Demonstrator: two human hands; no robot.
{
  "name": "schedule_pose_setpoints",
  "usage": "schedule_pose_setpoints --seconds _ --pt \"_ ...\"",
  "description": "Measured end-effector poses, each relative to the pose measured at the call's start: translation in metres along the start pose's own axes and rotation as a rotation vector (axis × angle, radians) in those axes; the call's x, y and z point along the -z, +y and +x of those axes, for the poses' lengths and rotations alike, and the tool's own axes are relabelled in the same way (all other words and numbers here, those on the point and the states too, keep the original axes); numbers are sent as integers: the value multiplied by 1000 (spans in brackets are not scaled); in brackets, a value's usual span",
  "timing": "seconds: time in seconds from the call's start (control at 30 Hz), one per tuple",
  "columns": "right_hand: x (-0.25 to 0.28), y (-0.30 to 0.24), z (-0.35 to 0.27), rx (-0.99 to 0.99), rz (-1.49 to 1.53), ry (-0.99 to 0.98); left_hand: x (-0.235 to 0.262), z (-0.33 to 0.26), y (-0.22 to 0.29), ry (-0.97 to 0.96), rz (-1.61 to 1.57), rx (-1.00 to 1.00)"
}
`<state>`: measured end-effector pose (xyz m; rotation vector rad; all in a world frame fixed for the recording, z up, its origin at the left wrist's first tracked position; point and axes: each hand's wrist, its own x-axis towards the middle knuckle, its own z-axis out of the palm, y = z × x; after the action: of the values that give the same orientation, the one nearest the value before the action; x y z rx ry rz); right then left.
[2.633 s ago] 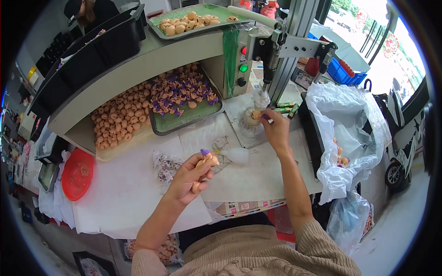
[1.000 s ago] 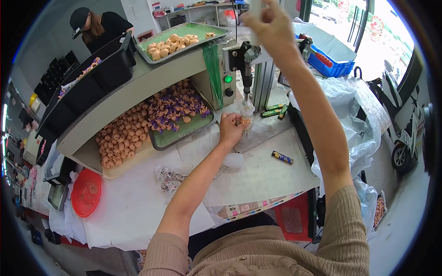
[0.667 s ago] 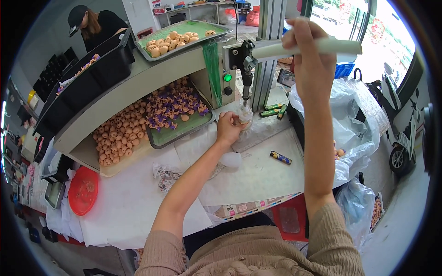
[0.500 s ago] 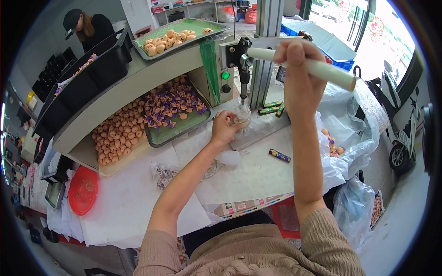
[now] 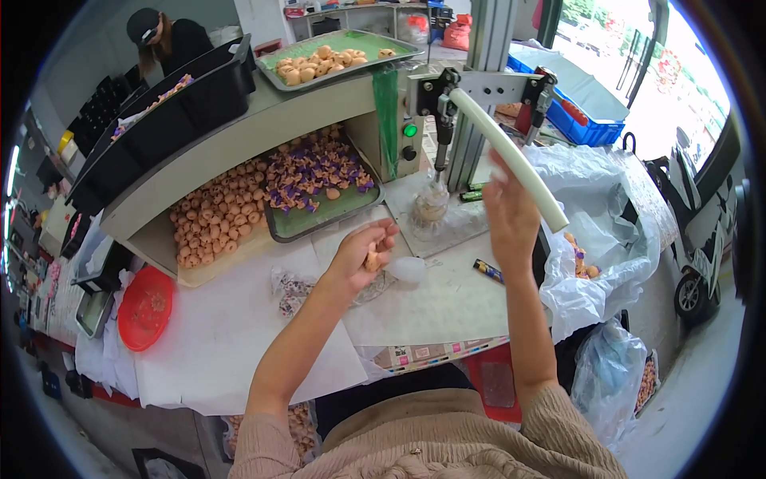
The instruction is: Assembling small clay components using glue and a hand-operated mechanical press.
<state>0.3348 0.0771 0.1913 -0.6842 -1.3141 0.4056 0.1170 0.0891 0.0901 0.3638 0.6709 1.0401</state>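
My left hand (image 5: 363, 254) is closed around a small peach-coloured doll head (image 5: 373, 260), partly hidden by the fingers, above the worktable. Beside it lies a translucent white cup (image 5: 408, 269). My right hand (image 5: 512, 211), blurred, is at the pale lever handle (image 5: 515, 156) of a bench press; its fingers look loosely stretched, not wrapped round the handle. Under the press rod (image 5: 441, 148) stands a clear fixture (image 5: 431, 201) on a metal plate (image 5: 451, 235). A dark tray (image 5: 299, 227) of purple-and-peach pieces and a heap of peach heads (image 5: 211, 219) sit in the shelf opening.
A black bin (image 5: 167, 112) and a tray of peach heads (image 5: 351, 44) stand on top. A red basin (image 5: 146, 307) is at left. Batteries (image 5: 487, 271) lie by my right forearm. A plastic-lined box (image 5: 602, 215) stands right. A person (image 5: 167, 44) works at far left.
My left hand has drawn back from the fixture towards me, a doll head now showing in it. The lever has swung to a steeper slant, and my right hand has dropped and loosened from it.
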Motion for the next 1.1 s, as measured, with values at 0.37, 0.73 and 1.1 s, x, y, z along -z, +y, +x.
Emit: schedule_pose_setpoints --seconds 0.37,0.73,1.1 --pt "-71 56 -136 -100 -610 -682 71 -107 -13 -59 -679 -92" --pt "-75 59 -154 -358 -346 -548 106 -116 -28 -27 -657 -71" --pt "-60 26 -151 -685 -9 -393 110 -91 -49 9 -396 -100"
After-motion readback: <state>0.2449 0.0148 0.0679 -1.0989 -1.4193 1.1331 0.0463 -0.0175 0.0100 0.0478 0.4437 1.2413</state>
